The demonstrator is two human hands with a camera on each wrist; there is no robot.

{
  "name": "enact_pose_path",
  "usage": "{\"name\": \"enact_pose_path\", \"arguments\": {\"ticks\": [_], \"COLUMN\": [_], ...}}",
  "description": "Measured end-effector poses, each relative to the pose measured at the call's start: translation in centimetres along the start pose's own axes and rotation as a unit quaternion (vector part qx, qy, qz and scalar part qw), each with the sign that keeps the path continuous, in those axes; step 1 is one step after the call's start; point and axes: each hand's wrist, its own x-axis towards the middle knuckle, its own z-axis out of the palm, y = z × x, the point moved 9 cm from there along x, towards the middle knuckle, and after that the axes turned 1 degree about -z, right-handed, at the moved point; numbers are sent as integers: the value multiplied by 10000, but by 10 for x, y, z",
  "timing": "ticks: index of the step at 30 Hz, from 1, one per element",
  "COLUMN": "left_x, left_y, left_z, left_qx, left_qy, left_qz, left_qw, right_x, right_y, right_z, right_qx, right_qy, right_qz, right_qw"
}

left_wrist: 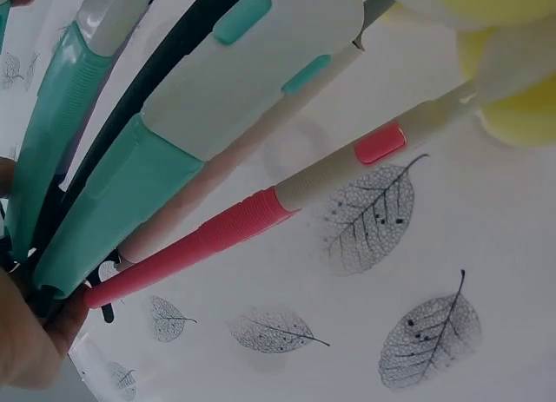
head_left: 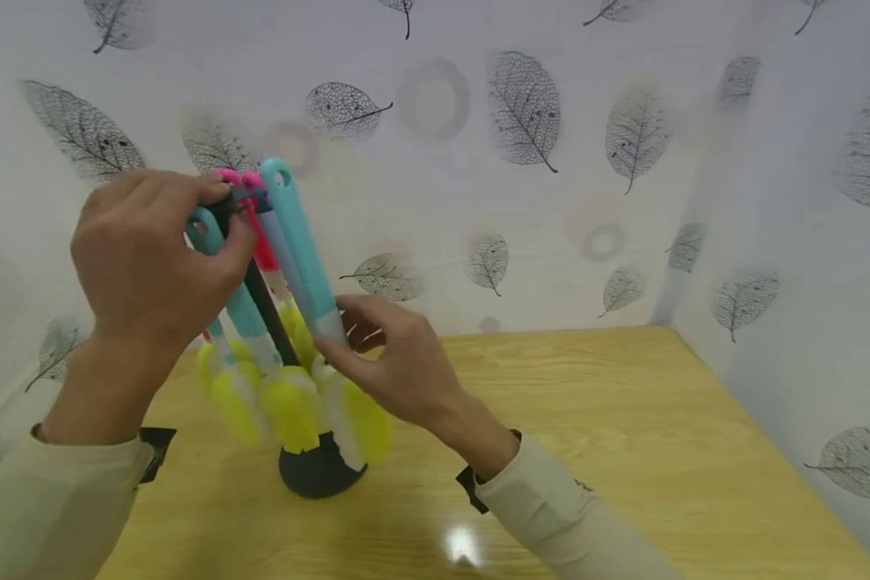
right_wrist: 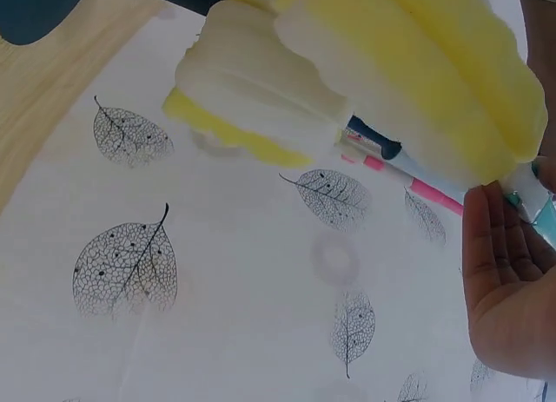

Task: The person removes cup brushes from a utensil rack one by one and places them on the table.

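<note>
A dark stand [head_left: 316,471] rises from the table with several sponge brushes hanging around its pole. They have yellow-and-white sponge heads and teal or pink handles. At the top of the stand, my left hand [head_left: 145,254] pinches the dark top piece with thumb and fingers. My right hand [head_left: 402,358] holds a teal-handled sponge brush [head_left: 304,250] low on its handle, thumb in front. Its sponge head [right_wrist: 417,81] hangs below that hand. Another teal-handled brush [left_wrist: 122,211] and a pink-handled brush [left_wrist: 200,246] show in the left wrist view. Whether the held brush touches its hook is hard to tell.
The stand is on a light wood table [head_left: 587,451], whose right edge slants away. Behind it a pale wall covering [head_left: 435,201] with leaf prints closes off the back and sides.
</note>
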Motion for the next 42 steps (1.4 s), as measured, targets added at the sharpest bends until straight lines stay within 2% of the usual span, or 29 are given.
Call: {"name": "enact_pose_path", "arguments": {"ticks": [5, 9, 14, 18, 23, 29, 36, 42], "left_x": [-3, -4, -4, -4, -4, -2, -1, -2], "left_y": [-3, -5, -2, -1, -1, 4, 5, 5], "left_z": [-2, -2, 0, 1, 3, 5, 10, 11], "left_qx": [409, 544, 588, 658, 615, 540, 451, 415], "left_qy": [101, 199, 359, 389, 379, 441, 586, 713], "left_qz": [-115, -181, -92, -78, -75, 68, 79, -9], "left_qw": [9990, 9982, 9976, 9970, 9974, 9975, 9972, 9966], "right_x": [-1, -4, -15, -27, -46, -66, -92, -112], "right_y": [7, 23, 51, 81, 118, 151, 184, 204], "right_z": [-11, -20, -35, -44, -46, -41, -25, -10], "right_qx": [59, -25, -278, -484, -737, -933, -913, -502], "right_qy": [162, 271, 468, 461, 254, -64, -424, -609], "right_qz": [48, 256, 696, 1289, 2205, 3061, 3776, 4324], "right_qw": [9998, 9993, 9961, 9894, 9723, 9474, 9205, 8982]}}
